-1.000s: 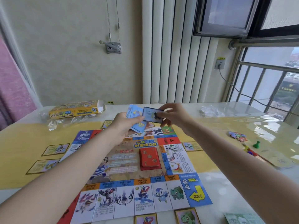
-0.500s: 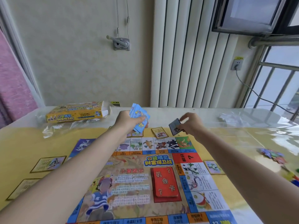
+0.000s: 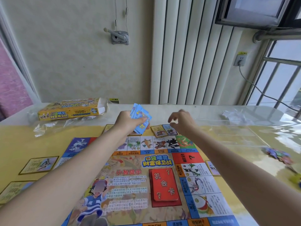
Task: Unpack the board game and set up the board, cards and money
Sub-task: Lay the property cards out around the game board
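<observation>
I see the left hand [image 3: 128, 122] gripping a fanned stack of blue-backed cards [image 3: 140, 117] above the board's [image 3: 146, 176] 12 o'clock edge, its forearm covering several squares there. The right hand [image 3: 182, 122] hovers with fingers loosely spread and nothing in them, directly over a dark card [image 3: 170, 130] lying just beside a yellow-bordered card [image 3: 158, 131] past the same edge; the dark card's far corner is hidden beneath it. The red card pile [image 3: 164, 185] sits at board centre, the game box [image 3: 70, 110] at 10 o'clock, while the pieces [image 3: 276, 154] at 3 o'clock are too blurred to identify.
</observation>
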{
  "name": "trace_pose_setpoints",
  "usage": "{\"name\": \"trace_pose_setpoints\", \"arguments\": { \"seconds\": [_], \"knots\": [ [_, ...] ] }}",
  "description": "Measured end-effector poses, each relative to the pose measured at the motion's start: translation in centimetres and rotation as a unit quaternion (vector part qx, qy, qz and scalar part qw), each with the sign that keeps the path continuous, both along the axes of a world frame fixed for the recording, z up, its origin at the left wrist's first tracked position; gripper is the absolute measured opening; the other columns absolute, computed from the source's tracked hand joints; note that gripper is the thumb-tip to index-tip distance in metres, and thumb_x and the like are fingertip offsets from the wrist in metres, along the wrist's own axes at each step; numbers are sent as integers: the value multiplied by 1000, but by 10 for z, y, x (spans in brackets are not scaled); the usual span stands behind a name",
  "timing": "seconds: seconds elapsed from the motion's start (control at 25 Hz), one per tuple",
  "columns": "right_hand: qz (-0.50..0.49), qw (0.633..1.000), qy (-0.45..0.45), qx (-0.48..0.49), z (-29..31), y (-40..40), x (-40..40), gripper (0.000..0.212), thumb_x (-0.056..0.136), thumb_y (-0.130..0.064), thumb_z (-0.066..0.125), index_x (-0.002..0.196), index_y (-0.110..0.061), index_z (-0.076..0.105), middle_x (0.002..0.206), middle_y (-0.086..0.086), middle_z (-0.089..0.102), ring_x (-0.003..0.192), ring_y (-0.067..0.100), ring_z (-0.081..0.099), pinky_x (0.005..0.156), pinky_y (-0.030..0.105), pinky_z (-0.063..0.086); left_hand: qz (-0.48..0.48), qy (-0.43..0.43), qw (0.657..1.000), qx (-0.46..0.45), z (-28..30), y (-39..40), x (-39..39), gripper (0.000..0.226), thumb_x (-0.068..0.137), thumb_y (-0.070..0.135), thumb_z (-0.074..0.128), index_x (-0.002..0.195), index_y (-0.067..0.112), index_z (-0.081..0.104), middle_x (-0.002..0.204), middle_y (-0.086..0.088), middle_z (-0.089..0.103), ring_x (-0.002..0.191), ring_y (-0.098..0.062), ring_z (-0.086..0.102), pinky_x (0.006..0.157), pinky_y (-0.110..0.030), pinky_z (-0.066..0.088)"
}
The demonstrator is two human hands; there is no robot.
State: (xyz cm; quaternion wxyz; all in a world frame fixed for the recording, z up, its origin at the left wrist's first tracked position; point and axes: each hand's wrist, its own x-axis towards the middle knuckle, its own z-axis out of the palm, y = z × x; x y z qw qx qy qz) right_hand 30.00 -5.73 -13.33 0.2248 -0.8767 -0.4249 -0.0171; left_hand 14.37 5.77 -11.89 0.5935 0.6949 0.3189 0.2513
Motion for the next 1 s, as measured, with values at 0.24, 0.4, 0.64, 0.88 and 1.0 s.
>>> {"name": "trace_pose_setpoints", "arguments": {
  "seconds": [0.24, 0.4, 0.64, 0.88, 1.0],
  "knots": [
    [120, 985, -6, -120, -4, 13, -17, 27, 88, -34, 58, 115, -29, 60, 128, -6, 54, 122, 24, 29, 91, 38, 27, 4, -2, 1000, 2, -4, -1, -5, 5, 85, 11, 67, 87, 9, 63, 99, -18, 69, 93, -32, 67, 89, -45, 53],
    [106, 988, 9, -113, -5, 27, -22, 27, 88, -36, 57, 114, -28, 61, 125, -2, 55, 122, 25, 30, 93, 40, 29, 15, 10, 1000, 17, -9, -3, -7, 8, 85, 13, 66, 91, 8, 62, 92, -12, 66, 82, -25, 63, 74, -33, 51],
    [26, 997, 13, -67, 2, 4, 9, 21, 92, -23, 54, 111, -23, 63, 120, -1, 59, 120, 28, 36, 98, 43, 34, 10, 4, 1000, 11, -12, -3, -8, 6, 85, 13, 66, 83, 11, 61, 86, -8, 65, 74, -20, 62, 72, -33, 52],
    [63, 989, 1, -132, -8, 5, 8, 24, 89, -17, 57, 112, -24, 62, 124, 1, 57, 117, 26, 40, 98, 44, 36, 4, 7, 1000, 2, -18, -5, -5, 11, 85, 13, 66, 78, 15, 59, 80, -5, 64, 78, -23, 63, 74, -35, 53],
    [48, 999, -4, -20, 6, 1, 1, 23, 91, -10, 53, 110, -16, 64, 119, 3, 61, 112, 23, 49, 90, 31, 41, -2, 3, 1000, -29, -18, -8, -4, 8, 84, 14, 68, 81, 15, 60, 84, -6, 66, 77, -23, 64, 77, -37, 53]
  ]
}}
